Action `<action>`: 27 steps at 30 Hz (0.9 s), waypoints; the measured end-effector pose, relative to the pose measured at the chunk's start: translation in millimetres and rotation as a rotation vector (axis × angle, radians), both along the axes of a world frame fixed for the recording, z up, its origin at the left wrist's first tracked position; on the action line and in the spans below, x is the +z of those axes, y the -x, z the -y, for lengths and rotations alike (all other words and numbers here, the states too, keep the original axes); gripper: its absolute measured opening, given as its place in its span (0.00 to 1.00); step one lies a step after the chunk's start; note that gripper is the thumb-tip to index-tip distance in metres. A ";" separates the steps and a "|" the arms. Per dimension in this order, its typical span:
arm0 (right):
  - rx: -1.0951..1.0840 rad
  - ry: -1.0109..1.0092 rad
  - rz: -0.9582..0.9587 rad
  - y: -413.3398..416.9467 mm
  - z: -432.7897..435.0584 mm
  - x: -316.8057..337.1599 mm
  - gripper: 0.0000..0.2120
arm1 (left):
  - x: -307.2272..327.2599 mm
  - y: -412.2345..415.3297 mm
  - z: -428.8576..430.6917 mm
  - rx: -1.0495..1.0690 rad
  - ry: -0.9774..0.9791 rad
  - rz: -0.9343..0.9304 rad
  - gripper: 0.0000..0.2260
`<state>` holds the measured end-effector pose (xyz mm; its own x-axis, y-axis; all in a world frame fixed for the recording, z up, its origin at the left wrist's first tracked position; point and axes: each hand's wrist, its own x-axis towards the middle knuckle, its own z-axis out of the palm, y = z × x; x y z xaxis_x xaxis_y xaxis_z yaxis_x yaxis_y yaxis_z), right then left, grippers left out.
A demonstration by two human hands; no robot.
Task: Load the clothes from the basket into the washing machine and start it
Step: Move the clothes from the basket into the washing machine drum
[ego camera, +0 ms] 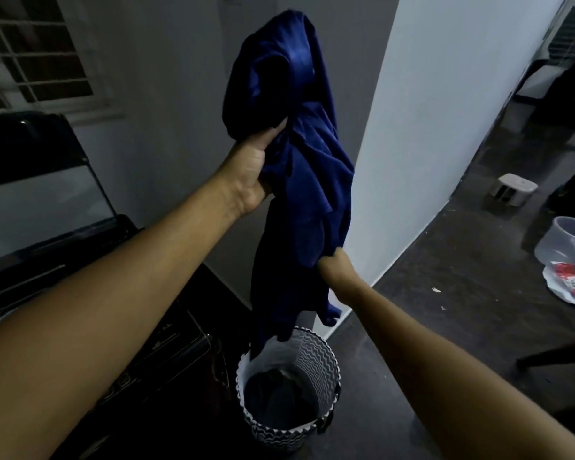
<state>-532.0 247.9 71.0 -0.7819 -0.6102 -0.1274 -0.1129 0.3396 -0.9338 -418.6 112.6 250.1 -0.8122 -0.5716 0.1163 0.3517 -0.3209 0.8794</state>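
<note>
Closest in, my left forearm (113,310) runs up from the corner to my left hand (251,174), fingers and thumb clamped round a bunch of the blue garment (307,180) high in front of me. My right hand (329,265) grips a lower fold, fingers curled tight. The garment hangs between them, its tail trailing down to the rim of the basket (314,355) — mostly clear of it, not wholly. Dark clothes (279,396) lie in the basket on the floor (429,327), so I judge loading is under way with more to come. The washing machine (153,346) stands just to my left, its lid (30,180) apparently raised. Next I should lift the tail free and swing the lot leftward over the opening — which I can't see from here — before letting go with both hands.
</note>
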 end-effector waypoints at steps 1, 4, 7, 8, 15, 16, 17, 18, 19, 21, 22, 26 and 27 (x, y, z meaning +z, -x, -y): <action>-0.042 0.063 0.040 2.6 3.5 6.8 0.11 | 0.6 -6.4 7.7 0.039 0.011 -0.002 0.11; -0.133 0.240 0.219 17.6 9.3 30.4 0.11 | -3.7 -31.5 34.2 0.191 0.129 0.076 0.18; -0.077 0.348 0.330 36.6 19.9 61.0 0.11 | -20.3 -59.5 50.4 0.263 0.218 0.245 0.25; -0.019 0.345 0.329 41.7 25.4 70.3 0.12 | -27.5 -67.0 55.3 0.280 0.193 0.271 0.27; 0.403 0.273 0.144 36.9 60.5 108.6 0.18 | -37.8 -87.0 47.0 0.407 -0.105 0.143 0.18; 0.445 0.264 0.146 32.7 66.7 108.2 0.18 | -34.5 -90.4 43.3 0.421 -0.127 0.110 0.17; 0.465 0.260 0.161 29.3 72.9 107.7 0.17 | -29.8 -94.2 40.3 0.428 -0.140 0.081 0.17; 0.494 0.252 0.174 22.7 79.8 108.2 0.16 | -25.2 -101.3 38.1 0.447 -0.143 0.056 0.18; 0.520 0.246 0.181 15.2 85.8 108.9 0.15 | -20.9 -108.4 36.8 0.478 -0.137 0.042 0.18; 0.574 0.260 0.207 -3.8 99.1 111.4 0.14 | -10.0 -127.1 33.6 0.550 -0.108 0.039 0.17; 0.586 0.279 0.224 -13.3 106.0 114.5 0.13 | -4.0 -136.1 32.9 0.578 -0.095 0.039 0.16; 0.663 0.369 0.283 -64.9 137.9 140.0 0.14 | 20.6 -186.6 36.9 0.712 -0.032 -0.003 0.13; 0.675 0.387 0.305 -77.0 144.9 146.8 0.14 | 25.6 -198.7 38.9 0.742 -0.018 -0.008 0.14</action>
<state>-455.0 103.0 217.9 -0.1984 -0.9793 0.0410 0.0996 -0.0618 -0.9931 -219.9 73.7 275.8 -0.2112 -0.9717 0.1061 0.4876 -0.0106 0.8730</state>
